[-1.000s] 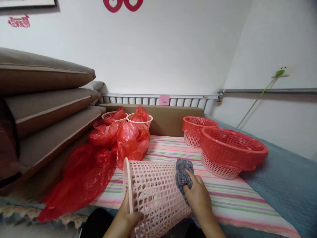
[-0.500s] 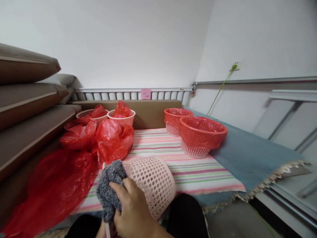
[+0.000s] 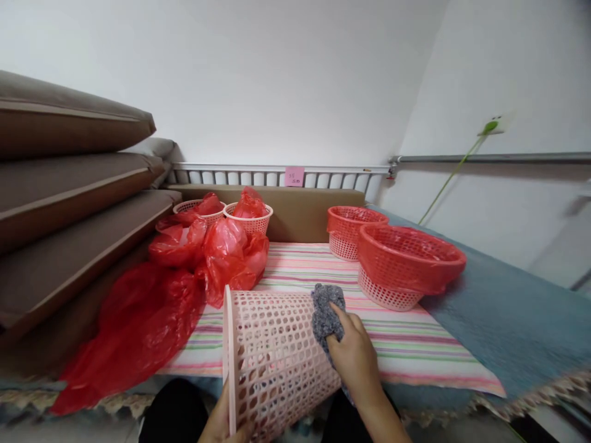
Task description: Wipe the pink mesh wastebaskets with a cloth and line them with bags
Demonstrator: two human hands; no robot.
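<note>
A pale pink perforated plastic basket (image 3: 277,351) lies on its side in front of me, its rim facing left. My left hand (image 3: 226,418) grips that rim from below, with the fingers partly hidden. In my right hand (image 3: 353,351) is a bunched grey cloth (image 3: 327,314), pressed against the bottom end of the basket at the right. Red plastic bags (image 3: 231,252) lie crumpled just beyond the basket on the left, and a long red bag (image 3: 143,326) spreads toward the near left edge.
Two baskets lined with red bags, a nearer one (image 3: 410,264) and a farther one (image 3: 353,227), stand at the right on a striped cloth (image 3: 415,344). Two more pink baskets (image 3: 258,224) stand at the back left. Stacked brown cushions (image 3: 69,178) rise at far left.
My right hand and the grey cloth have moved from the basket's rim at the left to its bottom end at the right. The left hand now shows at the rim. The view has turned left.
</note>
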